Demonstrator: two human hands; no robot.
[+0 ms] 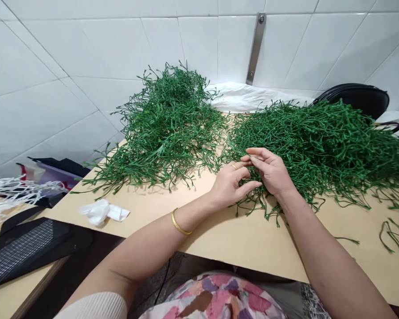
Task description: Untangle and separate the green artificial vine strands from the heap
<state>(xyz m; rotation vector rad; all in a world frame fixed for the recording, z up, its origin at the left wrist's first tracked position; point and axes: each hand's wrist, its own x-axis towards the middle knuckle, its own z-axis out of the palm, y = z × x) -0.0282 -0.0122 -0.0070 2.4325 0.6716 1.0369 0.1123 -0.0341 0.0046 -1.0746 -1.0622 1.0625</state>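
Green plastic-looking stems lie in two tangled piles on the tan table (146,212): a left pile (169,119) and a wider right pile (319,137). My left hand (232,184) and my right hand (271,170) meet over the near left edge of the right pile. The right hand's thumb and fingers are pinched together, and what they hold is too small to make out. The left hand's fingers are bent towards that pinch, its thumb stretched out; whether they grip a stem is hidden. Several stems hang below both hands.
A crumpled white tissue (103,212) lies on the table's left part. Behind the right pile stands a black bag (355,97). White cloth (242,97) lies along the tiled wall. Loose stems (394,239) are at the right. Black mesh material (26,248) sits at the lower left.
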